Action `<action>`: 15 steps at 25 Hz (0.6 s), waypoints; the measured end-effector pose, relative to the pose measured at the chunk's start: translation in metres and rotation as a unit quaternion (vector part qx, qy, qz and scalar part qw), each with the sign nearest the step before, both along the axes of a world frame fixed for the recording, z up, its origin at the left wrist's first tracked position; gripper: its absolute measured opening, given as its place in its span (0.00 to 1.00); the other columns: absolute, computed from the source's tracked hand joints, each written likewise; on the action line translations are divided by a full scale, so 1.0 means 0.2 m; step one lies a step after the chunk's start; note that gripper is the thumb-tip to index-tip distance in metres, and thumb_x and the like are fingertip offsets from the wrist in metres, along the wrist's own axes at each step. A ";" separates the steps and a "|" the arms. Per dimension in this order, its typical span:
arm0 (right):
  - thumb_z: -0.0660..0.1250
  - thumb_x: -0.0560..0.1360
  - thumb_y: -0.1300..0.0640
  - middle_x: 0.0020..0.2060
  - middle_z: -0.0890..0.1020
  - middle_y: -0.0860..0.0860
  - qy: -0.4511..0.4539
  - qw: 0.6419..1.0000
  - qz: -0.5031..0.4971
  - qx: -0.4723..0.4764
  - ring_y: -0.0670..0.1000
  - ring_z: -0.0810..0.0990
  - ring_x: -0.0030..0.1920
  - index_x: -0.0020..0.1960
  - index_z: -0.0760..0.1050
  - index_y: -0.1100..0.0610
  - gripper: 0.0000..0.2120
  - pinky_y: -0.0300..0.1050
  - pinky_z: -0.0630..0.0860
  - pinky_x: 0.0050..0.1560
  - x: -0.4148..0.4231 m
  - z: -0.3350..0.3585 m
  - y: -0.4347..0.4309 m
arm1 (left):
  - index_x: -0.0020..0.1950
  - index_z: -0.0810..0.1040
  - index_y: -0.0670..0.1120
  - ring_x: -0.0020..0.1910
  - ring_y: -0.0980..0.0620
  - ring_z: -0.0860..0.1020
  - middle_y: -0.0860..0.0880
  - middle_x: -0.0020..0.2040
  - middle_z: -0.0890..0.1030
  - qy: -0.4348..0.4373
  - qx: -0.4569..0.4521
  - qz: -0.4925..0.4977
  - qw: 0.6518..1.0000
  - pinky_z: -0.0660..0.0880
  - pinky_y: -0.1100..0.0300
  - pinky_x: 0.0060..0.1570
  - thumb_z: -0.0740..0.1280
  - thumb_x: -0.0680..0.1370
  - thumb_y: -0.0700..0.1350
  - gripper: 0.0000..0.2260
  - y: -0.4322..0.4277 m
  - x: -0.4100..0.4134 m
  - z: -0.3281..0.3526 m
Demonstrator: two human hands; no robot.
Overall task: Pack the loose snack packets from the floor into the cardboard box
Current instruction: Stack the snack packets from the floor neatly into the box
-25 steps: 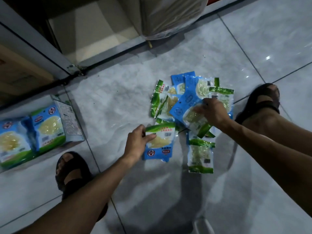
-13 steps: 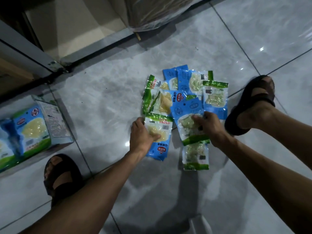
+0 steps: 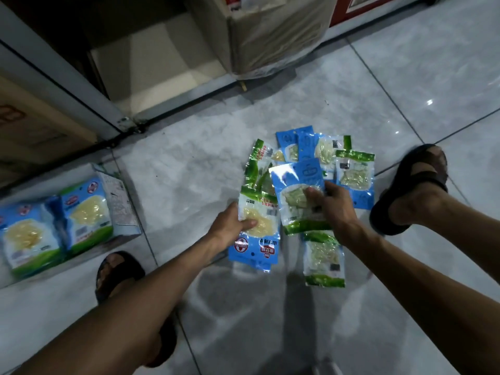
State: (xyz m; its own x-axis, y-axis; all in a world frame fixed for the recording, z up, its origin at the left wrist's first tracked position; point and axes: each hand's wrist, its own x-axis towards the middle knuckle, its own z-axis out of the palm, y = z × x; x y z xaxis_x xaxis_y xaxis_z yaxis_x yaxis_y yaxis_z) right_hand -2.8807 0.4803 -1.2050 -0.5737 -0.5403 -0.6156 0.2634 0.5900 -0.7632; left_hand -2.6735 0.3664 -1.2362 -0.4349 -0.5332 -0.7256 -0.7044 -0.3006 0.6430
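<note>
Standing by, I see the person's arms reach down to a heap of snack packets [image 3: 354, 174] on the grey tiled floor. The left hand [image 3: 230, 226] curls round a yellow-windowed packet [image 3: 259, 239], thumb across its front. The right hand [image 3: 335, 209] pinches a blue-and-green packet [image 3: 297, 185] over the heap. The cardboard box [image 3: 119, 201] lies well apart to the left, near a sandalled foot [image 3: 116, 272].

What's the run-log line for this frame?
phase: gathering packets | left hand: grips yellow-filled packet | right hand: grips blue packet | box: left, apart
</note>
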 end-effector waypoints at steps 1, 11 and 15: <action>0.66 0.77 0.58 0.46 0.84 0.58 -0.001 1.000 -0.002 -0.017 0.63 0.84 0.47 0.54 0.78 0.59 0.07 0.60 0.82 0.47 0.03 0.06 -0.05 | 0.58 0.73 0.45 0.49 0.48 0.83 0.46 0.54 0.83 0.020 0.003 0.007 1.000 0.80 0.49 0.52 0.71 0.75 0.42 0.14 -0.06 0.04 0.08; 0.74 0.70 0.60 0.38 0.86 0.45 0.088 0.972 0.121 -0.181 0.44 0.84 0.39 0.45 0.84 0.52 0.06 0.43 0.79 0.44 0.57 0.62 -0.71 | 0.64 0.74 0.37 0.37 0.49 0.84 0.39 0.52 0.83 0.133 0.001 0.182 0.974 0.82 0.56 0.38 0.67 0.77 0.35 0.16 -0.69 0.72 0.84; 0.73 0.65 0.43 0.40 0.86 0.41 0.196 0.944 0.190 -0.186 0.45 0.84 0.44 0.49 0.83 0.43 0.14 0.55 0.80 0.51 0.80 0.65 -0.94 | 0.62 0.78 0.42 0.44 0.46 0.85 0.42 0.52 0.84 0.141 0.034 0.235 0.961 0.82 0.51 0.46 0.67 0.78 0.38 0.12 -0.78 1.07 0.91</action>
